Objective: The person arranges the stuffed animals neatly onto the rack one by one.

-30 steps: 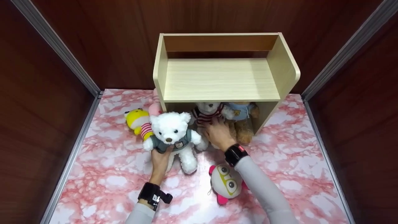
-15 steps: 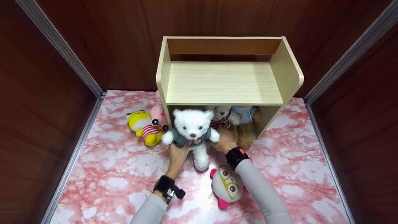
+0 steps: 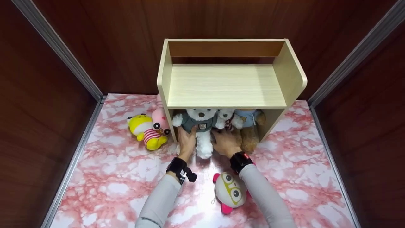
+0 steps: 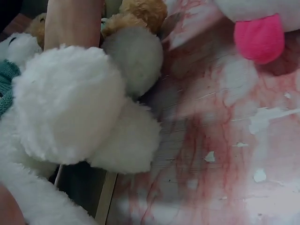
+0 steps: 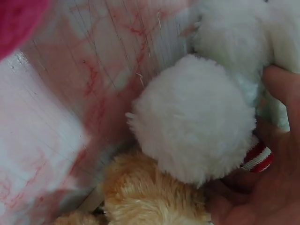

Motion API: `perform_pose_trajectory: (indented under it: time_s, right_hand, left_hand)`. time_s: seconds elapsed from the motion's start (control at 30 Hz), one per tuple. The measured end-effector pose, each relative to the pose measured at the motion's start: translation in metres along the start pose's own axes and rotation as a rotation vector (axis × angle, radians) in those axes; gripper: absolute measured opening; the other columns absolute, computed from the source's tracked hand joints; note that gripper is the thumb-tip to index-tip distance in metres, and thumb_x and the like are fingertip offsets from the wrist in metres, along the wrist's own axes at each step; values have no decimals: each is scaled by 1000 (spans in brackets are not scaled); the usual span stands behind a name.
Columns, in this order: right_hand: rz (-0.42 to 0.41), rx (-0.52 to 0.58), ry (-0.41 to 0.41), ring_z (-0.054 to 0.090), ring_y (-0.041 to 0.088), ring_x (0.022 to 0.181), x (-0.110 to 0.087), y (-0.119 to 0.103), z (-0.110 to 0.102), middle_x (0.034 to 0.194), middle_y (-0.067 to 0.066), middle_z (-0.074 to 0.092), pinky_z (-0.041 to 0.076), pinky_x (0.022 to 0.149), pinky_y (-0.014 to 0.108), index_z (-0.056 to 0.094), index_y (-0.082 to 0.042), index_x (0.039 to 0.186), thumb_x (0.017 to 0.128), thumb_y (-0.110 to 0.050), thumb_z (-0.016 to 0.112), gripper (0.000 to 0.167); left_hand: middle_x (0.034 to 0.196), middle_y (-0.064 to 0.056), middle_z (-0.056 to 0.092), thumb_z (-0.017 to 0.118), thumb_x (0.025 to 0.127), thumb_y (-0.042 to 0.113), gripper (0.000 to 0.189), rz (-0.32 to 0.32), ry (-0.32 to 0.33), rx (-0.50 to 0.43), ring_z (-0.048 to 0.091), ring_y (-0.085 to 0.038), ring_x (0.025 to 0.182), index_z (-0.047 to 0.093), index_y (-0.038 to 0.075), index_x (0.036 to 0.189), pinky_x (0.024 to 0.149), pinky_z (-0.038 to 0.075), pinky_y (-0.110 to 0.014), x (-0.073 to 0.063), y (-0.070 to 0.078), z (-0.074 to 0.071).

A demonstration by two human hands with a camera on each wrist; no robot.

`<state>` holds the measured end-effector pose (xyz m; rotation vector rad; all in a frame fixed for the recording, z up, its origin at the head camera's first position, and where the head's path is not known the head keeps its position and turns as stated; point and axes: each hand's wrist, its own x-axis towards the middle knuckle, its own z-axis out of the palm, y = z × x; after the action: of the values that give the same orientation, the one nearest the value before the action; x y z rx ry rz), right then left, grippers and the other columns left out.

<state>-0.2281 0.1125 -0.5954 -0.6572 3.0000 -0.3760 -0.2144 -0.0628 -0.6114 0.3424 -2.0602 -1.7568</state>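
Observation:
A white teddy bear in a dark green shirt sits in the shelf's lower opening, its head top hidden by the board. My left hand grips its side, thumb across the front. Beside it is a white teddy bear in a red-striped shirt, partly covered by my right hand. In the right wrist view, thumb and fingers lie on either side of its striped shirt, holding it around the body. A brown teddy bear in a light blue top sits at the far right of the opening.
The pale wooden shelf stands against the back wall. Left of it lie a yellow plush toy and a pink plush toy. A plush toy with yellow glasses lies in front, next to the right forearm.
My left hand has carried the green-shirted bear right and back into the lower opening. My right hand has shifted down slightly on the striped bear, which has moved right, closer to the brown bear.

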Motion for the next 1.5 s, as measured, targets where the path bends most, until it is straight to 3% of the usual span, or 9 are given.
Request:
perform_pose_trajectory:
  time_s: [0.2, 0.4, 0.63, 0.83, 1.07, 1.27, 1.5]
  right_hand:
    - [3, -10, 26, 55, 51, 120, -2, -1, 0, 125, 31, 60, 45, 101, 66, 61, -17, 142, 100, -31, 64, 45]
    - [25, -51, 32, 53, 51, 126, -4, -1, 3, 136, 31, 56, 38, 106, 73, 58, -23, 148, 98, -37, 66, 52]
    - [-28, 10, 116, 57, 52, 114, -5, -2, 10, 131, 35, 54, 50, 93, 66, 64, -17, 141, 93, -31, 74, 51]
    - [4, 32, 89, 56, 52, 116, -4, -3, 10, 132, 34, 54, 53, 88, 65, 63, -19, 142, 93, -32, 74, 52]
    - [12, 43, 97, 55, 52, 117, -3, -1, 11, 135, 34, 51, 53, 89, 65, 61, -20, 143, 94, -35, 71, 52]
    - [-19, 2, 116, 56, 52, 117, -4, 0, 7, 132, 35, 54, 53, 91, 65, 62, -20, 142, 96, -36, 72, 50]
    - [34, 38, 89, 53, 52, 121, -5, 4, 4, 137, 35, 51, 48, 98, 67, 57, -24, 149, 95, -43, 72, 58]
  left_hand:
    - [129, -26, 61, 69, 96, 10, 52, 15, 15, 30, 57, -41, 126, 46, -7, 139, 115, 40, -46, 4, -7, 2]
    - [135, -29, 58, 70, 95, 8, 60, 62, 48, 90, 53, -42, 131, 41, -9, 145, 116, 38, -46, 5, -16, 6]
    - [144, -30, 53, 66, 96, 6, 63, 7, 84, 173, 47, -41, 139, 36, -11, 149, 120, 34, -43, 9, -25, 7]
    - [132, -28, 60, 65, 96, 7, 51, -2, 98, 256, 54, -42, 130, 46, -11, 140, 115, 40, -45, 11, -26, 9]
    - [103, -24, 62, 66, 93, 7, 24, -15, 126, 360, 61, -44, 107, 58, -7, 110, 102, 48, -52, 16, -22, 16]
    - [104, -26, 61, 66, 88, 3, 25, -66, 161, 390, 59, -46, 106, 57, -7, 108, 102, 46, -52, 16, -21, 28]
    - [105, -29, 62, 64, 85, 2, 25, -82, 214, 436, 59, -48, 106, 58, -10, 107, 101, 46, -53, 21, -23, 36]
